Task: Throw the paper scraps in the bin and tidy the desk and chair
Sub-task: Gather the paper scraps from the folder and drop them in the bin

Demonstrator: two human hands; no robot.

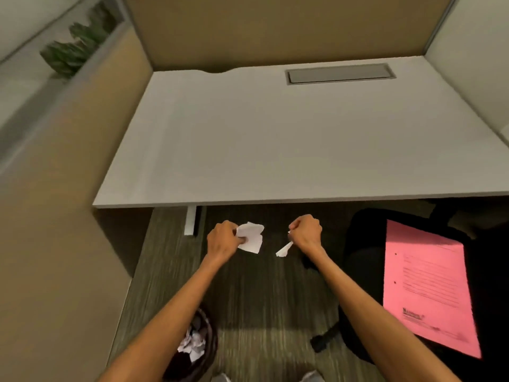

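Head view: left hand (222, 238) fingers clamp paper scrap (250, 237); right hand (306, 230) fisted around paper sliver (284, 250).

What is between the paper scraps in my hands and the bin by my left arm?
Nothing visible. The left hand and right hand hold paper scraps over open carpet, in front of the desk. The bin, partly behind the left forearm, is open-topped.
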